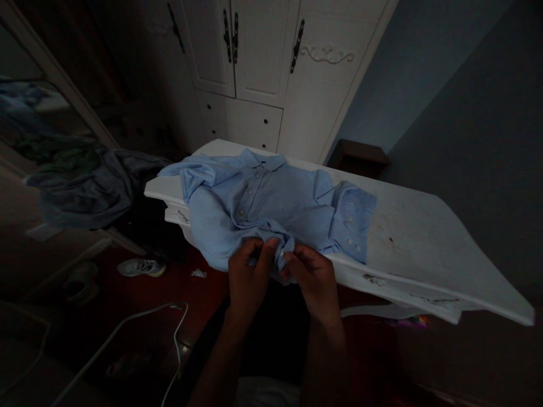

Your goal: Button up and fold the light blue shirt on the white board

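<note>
A light blue button-up shirt (292,195) lies across a white table (416,232), its collar toward the far edge and its front hanging over the near edge. My left hand (253,265) pinches the shirt's front placket between thumb and fingers. Close beside it, my right hand (311,274) grips the same gathered cloth, its thumb by a small white button (283,254). More buttons run up the placket toward the collar. One sleeve is folded on the right with its buttoned cuff (354,243) showing; the other lies bunched at the left.
A white wardrobe (258,62) stands behind the table. Grey and green clothes (85,186) are piled at the left. On the floor are a sneaker (142,267) and a white cable (127,319). A brown box-like piece (360,157) sits by the blue wall.
</note>
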### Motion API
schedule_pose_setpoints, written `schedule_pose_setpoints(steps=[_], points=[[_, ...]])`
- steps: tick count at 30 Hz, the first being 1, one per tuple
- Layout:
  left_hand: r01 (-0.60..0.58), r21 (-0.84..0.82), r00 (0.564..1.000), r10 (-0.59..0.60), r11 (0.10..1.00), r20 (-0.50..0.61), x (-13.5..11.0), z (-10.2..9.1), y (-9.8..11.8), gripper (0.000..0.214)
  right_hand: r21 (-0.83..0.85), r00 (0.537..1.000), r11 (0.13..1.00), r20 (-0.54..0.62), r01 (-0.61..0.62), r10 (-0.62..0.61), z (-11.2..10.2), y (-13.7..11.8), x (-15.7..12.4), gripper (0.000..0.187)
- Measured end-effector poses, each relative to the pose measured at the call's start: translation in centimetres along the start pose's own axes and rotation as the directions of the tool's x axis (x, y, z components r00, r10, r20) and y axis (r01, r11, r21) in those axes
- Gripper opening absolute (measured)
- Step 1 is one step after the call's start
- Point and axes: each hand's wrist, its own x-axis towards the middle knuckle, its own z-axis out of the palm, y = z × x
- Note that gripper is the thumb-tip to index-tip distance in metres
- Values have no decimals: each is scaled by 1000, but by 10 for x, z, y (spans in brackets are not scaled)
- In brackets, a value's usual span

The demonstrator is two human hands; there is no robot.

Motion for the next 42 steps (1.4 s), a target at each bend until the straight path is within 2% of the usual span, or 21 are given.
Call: schedule_pose_setpoints(steps=[4,9,12,15,19,25,31,34,39,42], points=[[-70,46,997,69,996,22,-2,-1,1,18,107,998,994,-67,28,-21,4,10,2,21],[-135,95,990,139,986,-38,-6,-8,7,17,133,989,989,-146,59,-39,10,14,2,24],[-157,86,987,154,984,39,-5,-11,11,13,131,985,987,-155,91,-71,12,13,2,25],[-111,40,988,106,993,114,-2,-12,11,13,111,987,990,-140,90,-74,12,12,2,25],[-98,-23,984,100,995,148,1,-15,8,12,92,988,991,-133,92,-80,11,6,2,23],[-193,24,976,189,981,112,-1,-15,6,9,-90,980,984,-106,156,-166,7,2,0,22],[-322,67,943,314,944,111,0,-11,6,8,-235,939,944,-198,233,-281,7,5,-1,14],[-301,53,950,294,952,104,0,-10,4,7,-192,950,958,-187,214,-250,7,4,1,13],[-195,-6,970,194,981,146,-1,-6,4,13,-1,981,991,-141,135,-133,2,8,6,17],[-171,-18,971,172,985,165,0,-6,4,15,38,984,992,-135,122,-116,2,11,7,20]])
